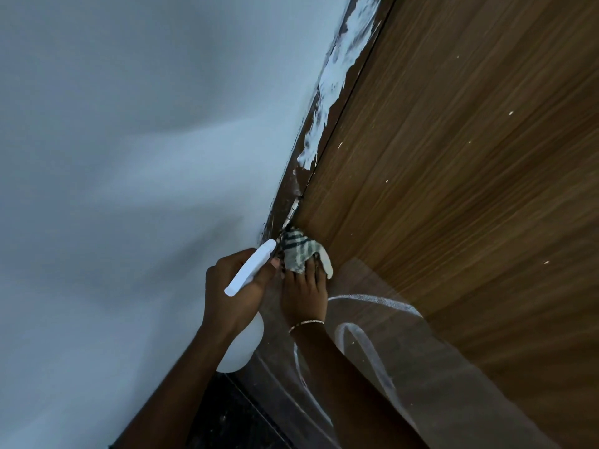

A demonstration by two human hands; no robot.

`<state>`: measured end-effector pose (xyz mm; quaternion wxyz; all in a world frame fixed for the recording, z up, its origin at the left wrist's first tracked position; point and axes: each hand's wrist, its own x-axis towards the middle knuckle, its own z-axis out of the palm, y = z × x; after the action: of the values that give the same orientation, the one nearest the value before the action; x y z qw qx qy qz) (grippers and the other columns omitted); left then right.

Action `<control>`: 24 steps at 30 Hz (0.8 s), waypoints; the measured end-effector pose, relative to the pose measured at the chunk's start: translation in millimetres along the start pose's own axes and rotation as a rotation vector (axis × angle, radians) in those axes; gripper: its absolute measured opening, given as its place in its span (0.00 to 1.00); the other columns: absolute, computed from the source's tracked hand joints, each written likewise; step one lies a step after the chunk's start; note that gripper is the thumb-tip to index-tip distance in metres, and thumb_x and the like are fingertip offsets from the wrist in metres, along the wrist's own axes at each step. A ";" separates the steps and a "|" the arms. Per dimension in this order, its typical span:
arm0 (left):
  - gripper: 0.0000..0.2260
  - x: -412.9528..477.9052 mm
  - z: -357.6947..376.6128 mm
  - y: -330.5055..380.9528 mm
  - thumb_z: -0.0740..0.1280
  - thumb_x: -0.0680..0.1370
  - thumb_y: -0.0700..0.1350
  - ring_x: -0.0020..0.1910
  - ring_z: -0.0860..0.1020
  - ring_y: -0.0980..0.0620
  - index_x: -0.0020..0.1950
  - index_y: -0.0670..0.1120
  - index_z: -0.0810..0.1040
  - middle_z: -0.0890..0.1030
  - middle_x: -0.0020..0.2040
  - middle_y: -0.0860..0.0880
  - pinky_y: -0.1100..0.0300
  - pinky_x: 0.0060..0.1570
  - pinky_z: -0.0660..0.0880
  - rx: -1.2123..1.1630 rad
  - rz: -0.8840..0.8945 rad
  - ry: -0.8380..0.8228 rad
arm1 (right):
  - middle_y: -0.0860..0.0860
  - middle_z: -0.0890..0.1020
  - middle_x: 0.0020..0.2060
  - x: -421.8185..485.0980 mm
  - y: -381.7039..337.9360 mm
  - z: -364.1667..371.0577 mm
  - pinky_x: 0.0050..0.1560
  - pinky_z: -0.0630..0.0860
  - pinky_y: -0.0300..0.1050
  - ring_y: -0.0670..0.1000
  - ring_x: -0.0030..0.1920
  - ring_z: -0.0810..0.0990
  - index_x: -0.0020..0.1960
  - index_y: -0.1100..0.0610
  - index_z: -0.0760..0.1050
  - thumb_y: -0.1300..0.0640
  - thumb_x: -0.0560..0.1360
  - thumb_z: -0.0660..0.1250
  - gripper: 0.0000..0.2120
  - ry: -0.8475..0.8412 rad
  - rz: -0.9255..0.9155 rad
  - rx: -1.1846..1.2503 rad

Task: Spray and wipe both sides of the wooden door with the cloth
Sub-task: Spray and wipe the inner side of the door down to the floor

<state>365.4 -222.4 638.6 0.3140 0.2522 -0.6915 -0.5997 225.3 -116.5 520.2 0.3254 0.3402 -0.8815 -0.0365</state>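
Wooden door (453, 157) fills the 3 o'clock half, grain running lengthwise, white specks (511, 113) scattered on it. Striped cloth (296, 252) flat against it near its frame-side edge, under my right hand (304, 286). Dark floor (227, 416) at 6 o'clock.

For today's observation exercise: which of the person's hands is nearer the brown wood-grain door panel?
Right. The right hand presses the green-striped white cloth flat against the brown wood-grain door; the left hand, gripping the white plastic spray bottle, sits beside the door's edge.

The left hand (231, 286) hides the neck of the spray bottle (251, 267).
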 end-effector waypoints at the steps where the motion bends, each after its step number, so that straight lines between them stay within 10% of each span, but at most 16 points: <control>1: 0.12 -2.3 -1.1 0.8 0.75 0.75 0.46 0.29 0.79 0.42 0.36 0.59 0.77 0.81 0.32 0.47 0.45 0.35 0.78 0.004 -0.001 0.002 | 0.53 0.85 0.59 -4.6 5.7 -4.2 0.76 0.56 0.51 0.56 0.69 0.72 0.60 0.55 0.84 0.54 0.75 0.62 0.18 0.024 -0.020 0.027; 13: 0.13 -20.3 11.6 -3.1 0.75 0.74 0.46 0.34 0.80 0.45 0.42 0.63 0.75 0.81 0.38 0.53 0.51 0.40 0.81 -0.019 -0.077 -0.017 | 0.51 0.87 0.52 51.7 54.0 -67.5 0.59 0.69 0.54 0.55 0.67 0.74 0.55 0.50 0.86 0.46 0.74 0.76 0.13 0.400 -0.033 -0.033; 24: 0.18 -40.2 26.5 3.0 0.67 0.65 0.60 0.36 0.78 0.51 0.49 0.51 0.76 0.78 0.39 0.54 0.59 0.44 0.77 -0.021 -0.192 -0.079 | 0.52 0.86 0.40 -124.7 178.4 -96.9 0.47 0.74 0.55 0.59 0.61 0.73 0.51 0.47 0.88 0.44 0.80 0.60 0.18 0.126 -0.014 -0.230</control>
<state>373.1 -175.0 634.1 0.2303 0.2902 -0.6695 -0.6439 250.0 113.1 578.9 0.4167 0.3083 -0.8469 -0.1184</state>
